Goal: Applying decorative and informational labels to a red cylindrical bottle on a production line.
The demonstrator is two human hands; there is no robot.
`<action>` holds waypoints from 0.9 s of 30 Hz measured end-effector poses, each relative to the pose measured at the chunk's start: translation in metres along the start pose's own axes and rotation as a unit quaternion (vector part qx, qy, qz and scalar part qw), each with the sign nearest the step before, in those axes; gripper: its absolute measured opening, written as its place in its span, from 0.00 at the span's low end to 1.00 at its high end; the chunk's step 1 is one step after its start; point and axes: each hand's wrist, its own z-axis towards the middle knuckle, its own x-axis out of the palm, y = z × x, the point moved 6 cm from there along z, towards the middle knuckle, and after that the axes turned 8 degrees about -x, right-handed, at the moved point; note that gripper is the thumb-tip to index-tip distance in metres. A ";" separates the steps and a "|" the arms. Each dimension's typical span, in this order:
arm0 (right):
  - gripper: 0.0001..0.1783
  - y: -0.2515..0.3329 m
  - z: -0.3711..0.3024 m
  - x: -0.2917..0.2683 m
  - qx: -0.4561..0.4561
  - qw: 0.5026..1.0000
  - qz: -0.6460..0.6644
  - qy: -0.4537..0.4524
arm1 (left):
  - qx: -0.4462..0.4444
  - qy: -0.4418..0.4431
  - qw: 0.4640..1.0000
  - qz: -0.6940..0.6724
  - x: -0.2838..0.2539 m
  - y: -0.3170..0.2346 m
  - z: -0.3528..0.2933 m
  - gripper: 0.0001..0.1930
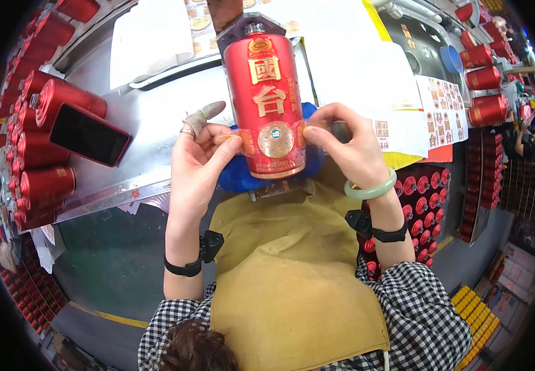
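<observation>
A red bottle (273,80) with raised gold lettering lies in front of me, its neck pointing away, resting on a blue support (233,176). Across its lower front runs a clear film strip (247,142) with orange-gold patches, over a round gold medallion (275,140). At the strip's left end my left hand (194,164) is pinched, thumb against fingers; its index finger wears a grey finger cot (204,114) and points away. My right hand (359,151), with a pale green bangle (371,185) at the wrist, pinches the right end beside the bottle.
A black phone (90,135) leans on several red bottles (48,188) at the left. White sheets (150,46) and printed decal sheets (440,111) cover parts of the metal table (150,117). Crated red bottles (425,204) stand at the right, near a blue cup (451,59).
</observation>
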 end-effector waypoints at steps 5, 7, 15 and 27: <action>0.21 0.025 -0.002 -0.023 -0.109 0.961 -0.226 -0.114 | 0.075 -0.106 0.980 0.152 -0.018 0.002 -0.004 0.28; 0.34 0.036 -0.006 -0.013 -0.148 0.967 -0.207 0.005 | 0.102 -0.169 0.968 0.158 -0.018 0.001 -0.011 0.27; 0.60 0.034 -0.016 0.034 -0.247 0.931 -0.268 -0.007 | 0.248 -0.069 0.870 0.420 0.023 0.024 -0.045 0.48; 0.58 0.055 -0.016 0.025 -0.262 0.947 -0.185 -0.003 | 0.283 -0.141 0.854 0.413 0.035 -0.001 -0.039 0.54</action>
